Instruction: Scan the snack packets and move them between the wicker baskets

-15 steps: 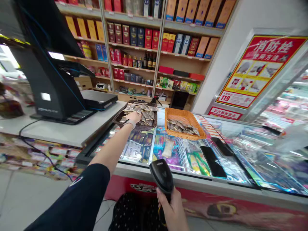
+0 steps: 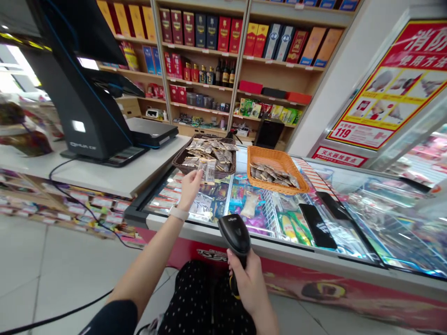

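My left hand [image 2: 190, 186] pinches a small clear packet [image 2: 207, 170] by its edge, just in front of the dark brown basket [image 2: 179, 160]. That basket is heaped with similar small packets [image 2: 213, 149]. In my right hand [image 2: 249, 284] is a black barcode scanner [image 2: 235, 235], gripped by its handle, its head pointing forward over the counter's front edge. To the right of the dark basket stands an orange-brown basket [image 2: 272, 156], with a smaller pile of packets [image 2: 272, 174] in it.
Both baskets rest on a glass-topped freezer [image 2: 249, 204] full of packaged goods. Two black phones [image 2: 317, 225] lie on its glass at the right. A checkout machine with a scale [image 2: 152, 130] stands on the white counter [image 2: 104, 179] at left. Shelves of boxes [image 2: 223, 35] line the back.
My left hand has come out of the dark basket toward me, now with a packet in its fingers. The scanner stays in my right hand. The view has tilted down.
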### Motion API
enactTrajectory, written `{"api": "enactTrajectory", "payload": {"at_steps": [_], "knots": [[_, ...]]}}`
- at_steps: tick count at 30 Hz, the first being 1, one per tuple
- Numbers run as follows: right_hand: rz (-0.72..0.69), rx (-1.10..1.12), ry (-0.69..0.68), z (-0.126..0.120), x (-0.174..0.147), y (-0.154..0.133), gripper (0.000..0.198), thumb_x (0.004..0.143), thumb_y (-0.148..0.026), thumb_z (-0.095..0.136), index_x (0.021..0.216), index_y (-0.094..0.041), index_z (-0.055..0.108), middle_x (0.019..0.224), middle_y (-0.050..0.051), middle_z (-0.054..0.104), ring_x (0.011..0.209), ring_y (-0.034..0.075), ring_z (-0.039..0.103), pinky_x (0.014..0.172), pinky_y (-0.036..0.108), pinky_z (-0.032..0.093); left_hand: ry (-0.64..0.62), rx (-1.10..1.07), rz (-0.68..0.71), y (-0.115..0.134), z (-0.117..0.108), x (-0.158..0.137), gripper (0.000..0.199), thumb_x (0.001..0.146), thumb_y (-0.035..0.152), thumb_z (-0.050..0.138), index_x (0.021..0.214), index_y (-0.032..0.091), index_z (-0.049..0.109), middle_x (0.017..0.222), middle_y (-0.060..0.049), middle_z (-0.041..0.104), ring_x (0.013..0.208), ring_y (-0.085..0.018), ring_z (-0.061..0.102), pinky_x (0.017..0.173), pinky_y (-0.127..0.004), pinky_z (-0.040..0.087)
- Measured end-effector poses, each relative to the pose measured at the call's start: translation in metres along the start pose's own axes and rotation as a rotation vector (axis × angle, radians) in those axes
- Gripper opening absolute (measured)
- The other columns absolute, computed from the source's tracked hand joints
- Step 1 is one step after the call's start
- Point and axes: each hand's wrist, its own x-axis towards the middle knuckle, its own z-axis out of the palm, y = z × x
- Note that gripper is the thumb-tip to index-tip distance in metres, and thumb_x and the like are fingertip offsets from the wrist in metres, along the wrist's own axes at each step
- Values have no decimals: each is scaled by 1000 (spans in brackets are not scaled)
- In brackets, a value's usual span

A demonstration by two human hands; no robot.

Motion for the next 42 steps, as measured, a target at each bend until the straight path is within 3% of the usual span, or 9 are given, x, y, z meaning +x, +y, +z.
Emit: {"api": "enactTrajectory", "payload": {"at_steps": [4, 8, 14, 23, 42], "knots": [[31, 2, 13, 5, 3, 2, 40, 96, -54, 58, 99, -16, 72, 83, 8, 77, 81, 26, 73, 62, 29, 53, -145, -81, -107, -15, 19, -58, 45, 88, 62, 59, 73, 19, 58, 52, 0, 58, 49, -13, 50, 51, -24, 38], [57, -41, 37, 7, 7, 5, 40, 94, -52, 58, 105, -16, 71, 87, 9, 79, 85, 29, 74, 69, 32, 56, -170, -157, -201, -30, 28, -82, 45, 86, 61, 63, 95, 17, 64, 53, 1, 61, 48, -14, 55, 51, -24, 41], [44, -179, -6, 6, 14, 3, 40, 96, -47, 55, 117, -15, 69, 104, 13, 81, 101, 34, 75, 87, 39, 54, -150, -186, -163, -38, 28, -84, 40, 90, 56, 64, 104, 18, 63, 54, 5, 55, 47, -13, 54, 49, -23, 39], [21, -207, 1, 17, 21, -2, 44, 99, -46, 52, 121, -12, 70, 107, 17, 80, 103, 36, 76, 86, 39, 56, -224, -222, -117, -41, 28, -85, 36, 95, 55, 59, 105, 20, 61, 56, 5, 52, 49, -13, 52, 50, -23, 37], [34, -226, -23, 19, 22, -5, 46, 101, -46, 50, 126, -12, 68, 106, 16, 80, 103, 34, 76, 87, 37, 55, -216, -202, -179, -40, 28, -88, 33, 93, 51, 61, 107, 21, 61, 61, 4, 52, 52, -12, 51, 52, -23, 38]]}}
